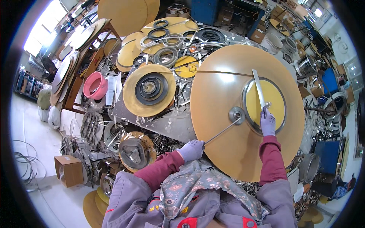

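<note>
- Disc, large and tan (216, 95), one: lay before the person, its near edge close to the apron (197, 182), its right edge beside stacked scrap and containers.
- Plate, yellow and round (253, 102), one: sat right of centre on the tan face, bordered by a dark ring (284, 102).
- Bar, flat and pale (258, 87), one: stood aslant over the yellow plate, top end past the ring's upper edge.
- Right hand (267, 121), gloved: fingers closed about the bar's lower end.
- Left hand (192, 150), gloved: curled shut around the near end of a thin rod (222, 131), just off the disc's lower-left edge.
- Hub, round, metal (236, 115), one: met the rod's far end, just left of the ring; bare tan face spread between the two hands.
- Strip, narrow and dark (224, 72), one: crossed from a smaller disc (131, 89) bearing a dark coil (163, 89).
- Surface, grey (167, 127): showed below that smaller disc.
- Basin, pink (95, 85), one: stood beyond the surface's left edge.
</note>
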Demonstrator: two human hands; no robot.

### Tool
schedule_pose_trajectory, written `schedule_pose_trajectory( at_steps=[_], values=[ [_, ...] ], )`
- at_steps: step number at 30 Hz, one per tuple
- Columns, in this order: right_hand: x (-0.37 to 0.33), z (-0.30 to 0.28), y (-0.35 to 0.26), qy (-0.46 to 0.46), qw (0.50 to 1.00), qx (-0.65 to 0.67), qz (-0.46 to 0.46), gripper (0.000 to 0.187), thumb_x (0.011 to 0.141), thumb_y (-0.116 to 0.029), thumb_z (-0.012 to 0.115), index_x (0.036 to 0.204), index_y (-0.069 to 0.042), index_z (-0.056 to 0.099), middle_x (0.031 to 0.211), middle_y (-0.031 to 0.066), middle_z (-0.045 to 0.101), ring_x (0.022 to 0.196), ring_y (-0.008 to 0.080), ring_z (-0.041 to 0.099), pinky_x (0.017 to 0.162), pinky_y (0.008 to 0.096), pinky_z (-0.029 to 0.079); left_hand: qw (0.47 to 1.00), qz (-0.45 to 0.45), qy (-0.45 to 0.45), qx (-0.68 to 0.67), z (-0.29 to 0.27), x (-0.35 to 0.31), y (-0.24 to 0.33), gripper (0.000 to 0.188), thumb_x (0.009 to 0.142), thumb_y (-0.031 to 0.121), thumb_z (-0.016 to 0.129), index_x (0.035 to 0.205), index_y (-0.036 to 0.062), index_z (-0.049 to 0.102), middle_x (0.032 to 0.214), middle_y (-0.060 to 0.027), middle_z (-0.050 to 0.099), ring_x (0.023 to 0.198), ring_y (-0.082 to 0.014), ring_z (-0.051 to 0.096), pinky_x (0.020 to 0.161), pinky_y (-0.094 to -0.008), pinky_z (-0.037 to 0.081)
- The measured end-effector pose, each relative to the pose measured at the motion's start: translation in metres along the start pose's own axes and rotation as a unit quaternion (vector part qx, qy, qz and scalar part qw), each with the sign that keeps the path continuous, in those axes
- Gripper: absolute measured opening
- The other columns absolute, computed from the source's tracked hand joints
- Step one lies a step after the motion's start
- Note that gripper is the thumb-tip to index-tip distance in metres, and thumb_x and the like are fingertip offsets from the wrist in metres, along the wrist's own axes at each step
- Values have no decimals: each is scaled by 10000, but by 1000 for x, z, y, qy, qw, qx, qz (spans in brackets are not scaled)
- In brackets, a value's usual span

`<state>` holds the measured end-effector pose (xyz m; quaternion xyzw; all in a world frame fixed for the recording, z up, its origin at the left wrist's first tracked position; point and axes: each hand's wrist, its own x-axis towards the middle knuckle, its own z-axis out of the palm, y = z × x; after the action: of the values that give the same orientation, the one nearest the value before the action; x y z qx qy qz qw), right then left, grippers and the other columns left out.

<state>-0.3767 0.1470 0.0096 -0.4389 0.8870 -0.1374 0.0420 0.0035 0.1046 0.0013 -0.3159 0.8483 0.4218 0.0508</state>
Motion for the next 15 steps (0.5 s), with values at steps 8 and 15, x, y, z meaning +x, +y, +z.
schedule_pose_trajectory(
  at_steps=[8, 15],
  values=[
    [-1, 0, -5, -3, 1000, -1, -15, 341, 908, -240, 513, 1211, -92, 564, 935, 214, 630, 880, 371, 603, 792, 459, 461, 1000, 8, -2, -1, 6, -4, 0, 207, 864, 173, 491, 827, -15, 568, 747, -244, 616, 742, -411, 614, 685, -490, 478],
    [-4, 4, 1, 13, 1000, 6, -21, 339, 896, -235, 531, 1198, -86, 571, 970, 198, 640, 904, 346, 609, 813, 441, 466, 1000, 6, 9, -17, 12, 0, 1, 210, 861, 191, 521, 831, -13, 561, 750, -239, 603, 755, -418, 601, 686, -491, 468]
  ],
)
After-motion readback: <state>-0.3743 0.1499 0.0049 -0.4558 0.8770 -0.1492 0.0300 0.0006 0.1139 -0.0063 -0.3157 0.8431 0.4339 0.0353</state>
